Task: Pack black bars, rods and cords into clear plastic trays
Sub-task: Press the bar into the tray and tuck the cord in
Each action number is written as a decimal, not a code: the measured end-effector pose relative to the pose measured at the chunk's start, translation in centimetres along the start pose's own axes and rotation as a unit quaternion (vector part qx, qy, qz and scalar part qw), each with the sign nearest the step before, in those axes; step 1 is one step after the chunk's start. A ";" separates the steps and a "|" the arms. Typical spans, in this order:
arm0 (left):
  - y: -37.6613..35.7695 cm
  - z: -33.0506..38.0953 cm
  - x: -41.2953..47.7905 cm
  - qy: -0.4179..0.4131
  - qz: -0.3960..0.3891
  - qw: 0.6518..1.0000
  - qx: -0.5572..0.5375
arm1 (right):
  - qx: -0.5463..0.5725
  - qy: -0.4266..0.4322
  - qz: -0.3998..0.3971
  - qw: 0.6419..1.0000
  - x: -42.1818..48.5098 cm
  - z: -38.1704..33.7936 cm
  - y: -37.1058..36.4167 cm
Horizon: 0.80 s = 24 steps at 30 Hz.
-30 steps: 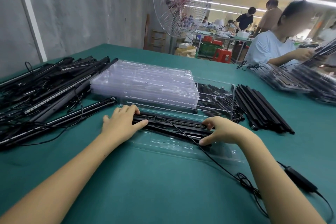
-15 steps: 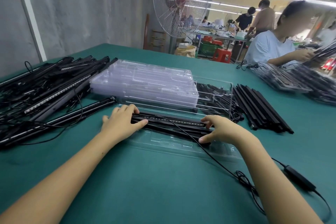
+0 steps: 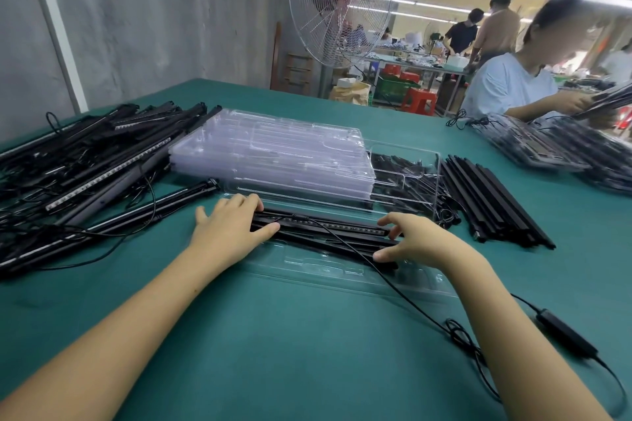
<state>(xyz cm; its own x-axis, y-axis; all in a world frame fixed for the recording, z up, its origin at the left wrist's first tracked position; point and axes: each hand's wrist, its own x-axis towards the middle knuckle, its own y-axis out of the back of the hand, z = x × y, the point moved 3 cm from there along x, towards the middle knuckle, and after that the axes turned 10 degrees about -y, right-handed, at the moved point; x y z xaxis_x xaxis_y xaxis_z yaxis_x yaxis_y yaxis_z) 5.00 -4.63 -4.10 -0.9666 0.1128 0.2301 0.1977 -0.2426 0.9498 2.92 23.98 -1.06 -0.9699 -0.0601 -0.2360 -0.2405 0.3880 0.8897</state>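
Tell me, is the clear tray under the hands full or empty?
Partly full: black bars lie across the far half of the clear tray; its near pockets look bare.

The right hand's (image 3: 419, 243) thumb has drawn slightly toward its fingers (image 3: 388, 223) on the black bars (image 3: 325, 232) (a small shift); far behind, a standing person (image 3: 499, 27) has stepped left.

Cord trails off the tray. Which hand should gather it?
Right, probably. The cord runs past the right hand to the adapter beside that forearm; the left hand presses the opposite end of the bars.
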 end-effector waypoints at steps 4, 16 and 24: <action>0.0 0.9 0.1 -0.050 0.024 0.998 -0.004 | -0.012 0.004 0.007 1.000 -0.1 -0.1 0.0; -0.3 1.1 0.7 -0.048 0.031 0.994 -0.091 | -0.008 0.086 0.062 0.994 -1.0 -2.5 0.2; 1.8 -2.1 0.8 -0.059 0.010 0.972 -0.228 | -0.046 0.088 0.063 0.993 -0.8 -2.8 -0.3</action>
<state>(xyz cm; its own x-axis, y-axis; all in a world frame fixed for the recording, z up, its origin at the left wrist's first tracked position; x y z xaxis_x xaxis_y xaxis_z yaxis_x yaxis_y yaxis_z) 4.28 -6.99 -2.63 -0.9326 0.2067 0.2957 0.0974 -0.6450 0.7579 3.69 21.32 0.00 -0.9824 -0.1785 -0.0559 -0.1112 0.3173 0.9418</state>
